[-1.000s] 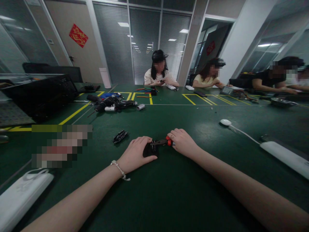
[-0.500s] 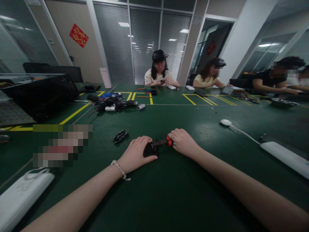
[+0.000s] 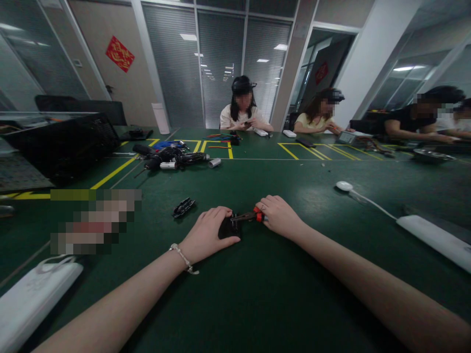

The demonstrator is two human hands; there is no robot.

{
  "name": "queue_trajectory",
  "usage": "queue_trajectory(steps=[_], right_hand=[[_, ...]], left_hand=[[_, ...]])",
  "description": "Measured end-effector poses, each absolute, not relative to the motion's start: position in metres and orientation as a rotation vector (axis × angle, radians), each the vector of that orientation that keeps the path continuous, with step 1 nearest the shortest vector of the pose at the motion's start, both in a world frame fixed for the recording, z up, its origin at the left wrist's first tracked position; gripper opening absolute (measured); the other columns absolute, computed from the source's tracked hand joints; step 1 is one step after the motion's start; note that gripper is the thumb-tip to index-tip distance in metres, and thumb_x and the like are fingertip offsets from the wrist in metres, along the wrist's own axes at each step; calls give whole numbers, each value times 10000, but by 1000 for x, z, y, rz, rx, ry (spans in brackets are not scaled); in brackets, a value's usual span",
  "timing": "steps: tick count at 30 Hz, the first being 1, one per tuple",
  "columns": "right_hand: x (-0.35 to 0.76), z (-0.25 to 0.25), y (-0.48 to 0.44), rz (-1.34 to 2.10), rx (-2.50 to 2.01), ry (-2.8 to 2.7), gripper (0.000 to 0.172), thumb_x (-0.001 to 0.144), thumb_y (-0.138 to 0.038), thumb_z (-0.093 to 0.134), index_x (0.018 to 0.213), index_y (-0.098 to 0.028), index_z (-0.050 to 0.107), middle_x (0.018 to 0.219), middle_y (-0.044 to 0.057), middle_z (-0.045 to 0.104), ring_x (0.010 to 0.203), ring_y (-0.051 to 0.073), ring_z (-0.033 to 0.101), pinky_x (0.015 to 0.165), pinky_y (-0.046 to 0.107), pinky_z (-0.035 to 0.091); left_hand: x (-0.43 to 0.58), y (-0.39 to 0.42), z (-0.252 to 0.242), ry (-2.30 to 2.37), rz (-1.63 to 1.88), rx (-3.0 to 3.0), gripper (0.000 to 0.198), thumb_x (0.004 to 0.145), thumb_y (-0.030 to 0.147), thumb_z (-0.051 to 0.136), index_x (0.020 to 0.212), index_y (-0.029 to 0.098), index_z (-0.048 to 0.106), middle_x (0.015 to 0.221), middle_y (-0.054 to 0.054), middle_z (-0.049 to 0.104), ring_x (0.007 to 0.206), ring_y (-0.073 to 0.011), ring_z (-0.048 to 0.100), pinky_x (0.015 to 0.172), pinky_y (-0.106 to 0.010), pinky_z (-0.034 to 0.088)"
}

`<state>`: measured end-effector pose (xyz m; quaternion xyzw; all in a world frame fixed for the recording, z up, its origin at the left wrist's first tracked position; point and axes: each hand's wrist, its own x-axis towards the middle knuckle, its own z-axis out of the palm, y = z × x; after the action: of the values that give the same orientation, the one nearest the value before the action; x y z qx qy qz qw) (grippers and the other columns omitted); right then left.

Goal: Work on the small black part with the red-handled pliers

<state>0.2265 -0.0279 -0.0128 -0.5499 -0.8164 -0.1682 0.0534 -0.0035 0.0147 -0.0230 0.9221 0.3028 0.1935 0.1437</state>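
Note:
My left hand (image 3: 208, 231) lies curled over a small black object (image 3: 227, 228) on the green table mat (image 3: 235, 294), pressing it down. My right hand (image 3: 278, 214) is closed round the red handles of a pair of pliers (image 3: 247, 215). The dark jaws of the pliers point left and meet the top of the black object. A bead bracelet (image 3: 183, 257) sits on my left wrist. A separate small black part (image 3: 183, 207) lies on the mat just left of my left hand.
A heap of black tools (image 3: 169, 158) lies at the back left beside a black case (image 3: 62, 144). White boxes (image 3: 436, 240) (image 3: 31, 299) flank me, with a white puck (image 3: 344, 186) on a cable. Other people sit across the table.

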Motion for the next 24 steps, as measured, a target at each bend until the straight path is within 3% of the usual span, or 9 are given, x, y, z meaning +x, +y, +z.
queue_trajectory(steps=[24], right_hand=[[226, -14, -27, -513, -1665, -2490, 279, 680, -173, 533, 957, -137, 539, 903, 74, 559, 813, 189, 456, 731, 298, 318]], left_hand=[[-4, 14, -20, 863, 554, 2646, 543, 682, 561, 545, 1089, 220, 432, 1149, -53, 464, 1036, -251, 453, 874, -395, 347]])
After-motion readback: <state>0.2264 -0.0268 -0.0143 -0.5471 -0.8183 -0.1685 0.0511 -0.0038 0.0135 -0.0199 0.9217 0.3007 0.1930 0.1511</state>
